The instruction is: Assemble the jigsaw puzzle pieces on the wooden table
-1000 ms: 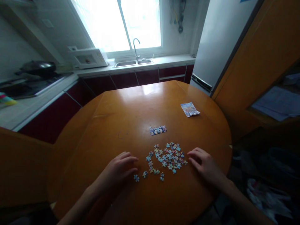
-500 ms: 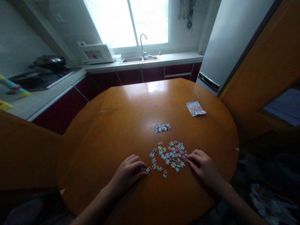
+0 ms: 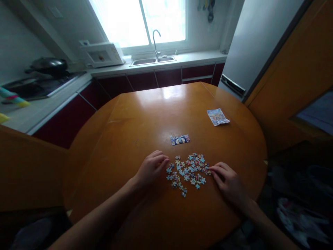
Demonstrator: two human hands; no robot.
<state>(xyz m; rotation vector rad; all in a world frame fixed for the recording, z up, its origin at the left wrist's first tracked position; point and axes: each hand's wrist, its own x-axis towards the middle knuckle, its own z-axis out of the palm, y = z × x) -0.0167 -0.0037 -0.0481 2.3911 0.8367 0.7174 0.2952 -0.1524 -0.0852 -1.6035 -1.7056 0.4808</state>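
Spreading roughly toward three o'clock from the left hand (image 3: 152,167) and nine to ten from the right hand (image 3: 227,178), the loose puzzle pieces (image 3: 191,169) lie between them on the table (image 3: 130,139). The right fingertips meet the cluster's edge; the left ones are just beside it. The cluster has no clear long axis, though its near-left tail points toward five. The joined strip (image 3: 180,139), at one to two o'clock from the nearer left hand, runs nearly nine to three. Both hands are loosely curled, partly open; whether either grips a piece, I cannot tell.
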